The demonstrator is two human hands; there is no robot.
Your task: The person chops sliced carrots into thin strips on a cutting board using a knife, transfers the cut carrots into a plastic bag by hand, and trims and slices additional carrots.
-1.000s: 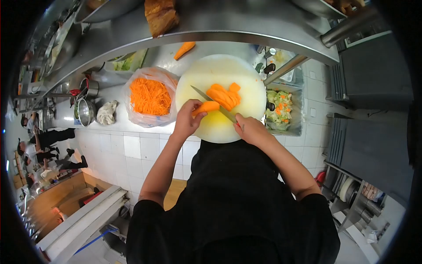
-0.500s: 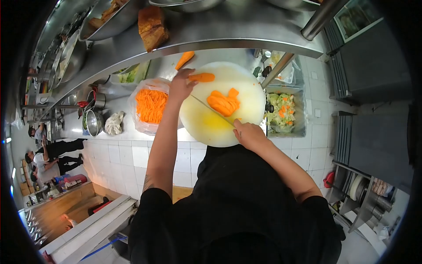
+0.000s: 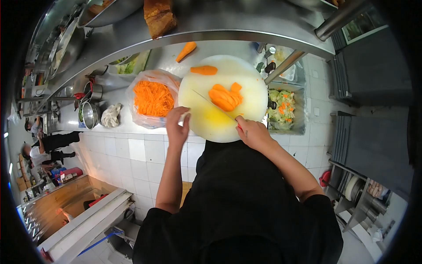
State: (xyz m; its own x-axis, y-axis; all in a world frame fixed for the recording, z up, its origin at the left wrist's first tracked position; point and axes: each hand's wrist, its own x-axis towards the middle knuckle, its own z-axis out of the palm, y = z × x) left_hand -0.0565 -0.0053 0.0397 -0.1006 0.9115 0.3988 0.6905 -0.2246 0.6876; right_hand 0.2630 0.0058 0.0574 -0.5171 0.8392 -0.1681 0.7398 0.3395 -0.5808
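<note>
My right hand (image 3: 254,134) grips the handle of a kitchen knife (image 3: 214,104), whose blade points up and left over the round white cutting board (image 3: 241,72). Just beyond the blade lies a pile of carrot slices (image 3: 225,97). A peeled piece of carrot (image 3: 204,70) rests near the board's far left edge. Holding nothing, my left hand (image 3: 178,125) is at the board's near left edge with fingers apart. Beside it stands a clear plastic bag of shredded carrot (image 3: 153,99). Another peeled carrot (image 3: 186,52) lies on the steel counter behind the board.
A bin of cut cabbage and carrot (image 3: 282,110) stands right of the board. A crumpled cloth (image 3: 111,115) and a metal bowl (image 3: 91,115) are on the left. A steel shelf (image 3: 211,35) with a brown chunk of food (image 3: 159,20) overhangs the back. People stand far left.
My left hand has let go of the carrot piece and moved down toward me, to the board's near left edge. The knife hand stays almost in place.
</note>
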